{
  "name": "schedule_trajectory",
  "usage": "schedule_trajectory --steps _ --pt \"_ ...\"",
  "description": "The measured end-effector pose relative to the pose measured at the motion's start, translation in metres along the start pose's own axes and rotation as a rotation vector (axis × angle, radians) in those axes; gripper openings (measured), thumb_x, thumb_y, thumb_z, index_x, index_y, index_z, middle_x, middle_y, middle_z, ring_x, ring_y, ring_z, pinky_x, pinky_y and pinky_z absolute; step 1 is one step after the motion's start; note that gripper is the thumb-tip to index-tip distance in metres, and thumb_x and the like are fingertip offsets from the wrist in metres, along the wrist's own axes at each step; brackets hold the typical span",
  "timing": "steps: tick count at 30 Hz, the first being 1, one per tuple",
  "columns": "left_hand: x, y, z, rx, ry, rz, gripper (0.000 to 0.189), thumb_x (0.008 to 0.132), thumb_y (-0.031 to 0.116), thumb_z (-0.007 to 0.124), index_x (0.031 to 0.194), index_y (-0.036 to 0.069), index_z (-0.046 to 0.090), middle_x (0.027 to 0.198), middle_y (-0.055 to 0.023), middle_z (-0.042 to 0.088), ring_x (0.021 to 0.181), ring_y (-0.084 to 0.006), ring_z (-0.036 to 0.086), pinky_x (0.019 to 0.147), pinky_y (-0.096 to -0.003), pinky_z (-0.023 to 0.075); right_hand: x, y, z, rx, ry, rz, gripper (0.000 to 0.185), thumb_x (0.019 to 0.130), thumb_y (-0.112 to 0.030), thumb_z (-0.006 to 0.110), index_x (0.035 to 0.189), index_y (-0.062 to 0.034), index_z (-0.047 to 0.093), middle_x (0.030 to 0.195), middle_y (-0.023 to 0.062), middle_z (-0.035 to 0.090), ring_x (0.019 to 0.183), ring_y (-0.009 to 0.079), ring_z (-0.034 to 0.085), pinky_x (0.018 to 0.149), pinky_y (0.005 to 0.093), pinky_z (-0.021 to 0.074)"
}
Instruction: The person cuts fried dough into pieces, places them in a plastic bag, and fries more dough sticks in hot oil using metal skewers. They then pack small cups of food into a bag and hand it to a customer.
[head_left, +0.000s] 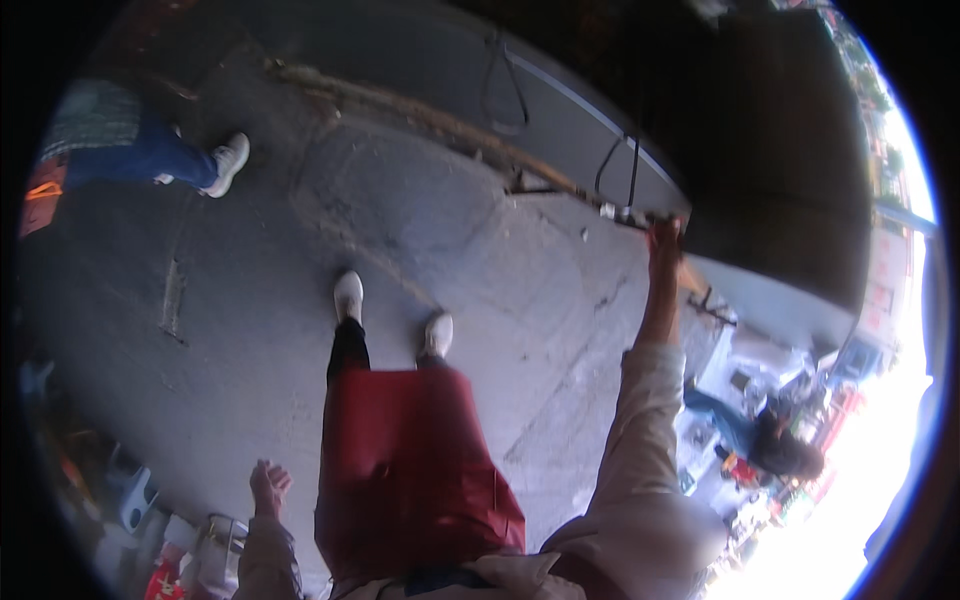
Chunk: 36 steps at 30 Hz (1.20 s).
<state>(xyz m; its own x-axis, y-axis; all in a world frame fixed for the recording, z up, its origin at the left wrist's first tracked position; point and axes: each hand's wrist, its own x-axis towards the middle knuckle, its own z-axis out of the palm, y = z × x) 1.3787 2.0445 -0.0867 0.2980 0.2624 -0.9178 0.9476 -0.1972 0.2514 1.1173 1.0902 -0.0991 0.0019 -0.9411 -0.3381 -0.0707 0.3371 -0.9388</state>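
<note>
My left hand (269, 484) hangs low at the lower left, its fingers curled, over the concrete floor (247, 375); whether anything small is inside the fingers does not show. With the arm stretched out, my right hand (664, 231) reaches the near corner of a large dark panel or bed (780, 172) at the right. The fingers are blurred there, so their grip is unclear. Below me hang a red apron (405, 465) and my two white shoes, one of them (349, 296) a little ahead of the other (439, 334).
A person in blue trousers (142, 161) and white shoes stands at the upper left. Black straps (634, 176) hang beside the long raised edge (450, 124). Another person (780, 446) is near cluttered goods at the right. A stool (136, 495) stands lower left.
</note>
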Motion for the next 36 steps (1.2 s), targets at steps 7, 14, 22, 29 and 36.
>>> schedule_trajectory --steps 7,14,22,29,36 --pt "-0.065 -0.007 0.020 -0.072 0.019 0.007 0.038 0.090 0.039 0.062 0.113 0.010 0.052 0.099 -0.0156 0.058 0.086 -0.0352 0.062 0.078 -0.0549 0.0528 -0.047 0.026 0.003 -0.234 -0.136 0.059 0.027 0.096 -0.029 0.050 0.111 -0.0110 0.062 0.103 0.0075 0.067 0.086 0.0250 0.065 0.073 0.0375 0.0549" --pt "-0.039 0.045 -0.014 -0.275 0.144 0.182 0.025 0.094 0.026 0.053 0.101 0.003 0.056 0.070 -0.0169 0.061 0.053 -0.0257 0.061 0.046 -0.0423 0.0527 -0.300 0.186 0.138 -0.523 -0.784 0.672 0.012 0.067 -0.019 0.069 0.079 -0.0164 0.070 0.078 0.0016 0.069 0.073 0.0194 0.067 0.064 0.0341 0.0534" --pt "0.058 0.239 -0.094 -0.498 0.099 0.065 0.043 0.096 0.045 0.050 0.076 0.008 0.057 0.055 -0.0061 0.048 0.040 -0.0204 0.040 0.036 -0.0358 0.0322 -0.541 0.090 0.452 -0.916 -1.351 0.027 0.018 0.082 -0.014 0.071 0.093 -0.0011 0.069 0.077 0.0082 0.067 0.060 0.0136 0.063 0.052 0.0282 0.0550" --pt "0.035 0.512 -0.100 -0.190 -0.142 0.604 0.065 0.091 0.066 0.044 0.065 0.009 0.060 0.051 -0.0020 0.049 0.044 -0.0143 0.045 0.042 -0.0329 0.0354 -0.553 0.081 0.605 -1.594 -1.204 -0.117 0.024 0.082 -0.037 0.062 0.081 -0.0164 0.075 0.075 0.0065 0.071 0.064 0.0228 0.068 0.064 0.0392 0.0523" --pt "0.193 0.629 -0.242 0.403 0.236 1.196 0.022 0.091 0.026 0.053 0.091 0.005 0.061 0.076 -0.0110 0.062 0.068 -0.0270 0.059 0.064 -0.0422 0.0468 -0.597 0.106 0.753 -1.914 -1.427 -0.300 0.027 0.084 -0.029 0.055 0.078 -0.0099 0.073 0.077 0.0094 0.071 0.071 0.0276 0.069 0.065 0.0420 0.0528"
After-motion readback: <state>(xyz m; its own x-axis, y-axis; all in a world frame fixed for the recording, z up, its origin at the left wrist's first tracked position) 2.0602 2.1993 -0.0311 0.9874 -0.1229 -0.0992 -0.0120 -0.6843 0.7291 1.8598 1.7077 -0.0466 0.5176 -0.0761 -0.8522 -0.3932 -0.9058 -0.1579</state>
